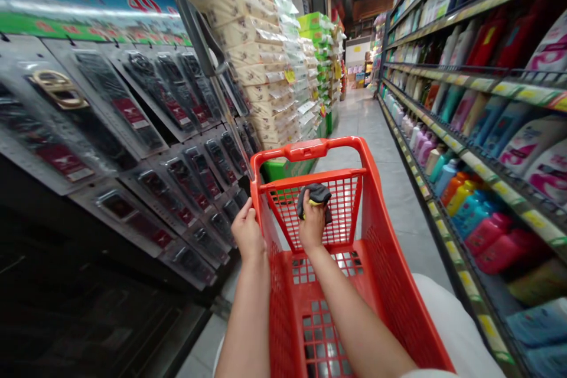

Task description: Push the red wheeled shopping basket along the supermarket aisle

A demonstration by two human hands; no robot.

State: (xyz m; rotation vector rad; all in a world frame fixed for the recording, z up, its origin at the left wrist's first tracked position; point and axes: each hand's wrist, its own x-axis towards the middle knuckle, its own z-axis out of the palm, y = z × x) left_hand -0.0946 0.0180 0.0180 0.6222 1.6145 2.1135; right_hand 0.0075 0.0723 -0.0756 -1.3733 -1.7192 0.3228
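Item: red plastic shopping cart (386, 248), lattice-walled, standing in a shop aisle; long axis running from near the wearer's body away up the aisle, handle bar (305, 149) at the far end.
Fitting: red lattice flap (343, 207), upright and slightly tilted, just below the handle bar.
Accessory: dark grey cloth with a yellow part showing, soft and bunched (319, 194); no clear long axis; lies before the upper middle of the flap, seemingly against it.
Right hand (313, 223): clasped on the cloth, forearm reaching over the cart's interior; the nearer hand to the flap.
Left hand (248, 233): well apart from the right, fingers curled at the cart's far left edge, apparently gripping it; cloth lies to its right.
Surroundings, left: black belts in clear packaging (128, 103); stacked beige cartons (252, 35).
Surroundings, right: long shelves (482, 80) of coloured plastic bottles (494, 233).
Underfoot: grey tiled floor (407, 207).
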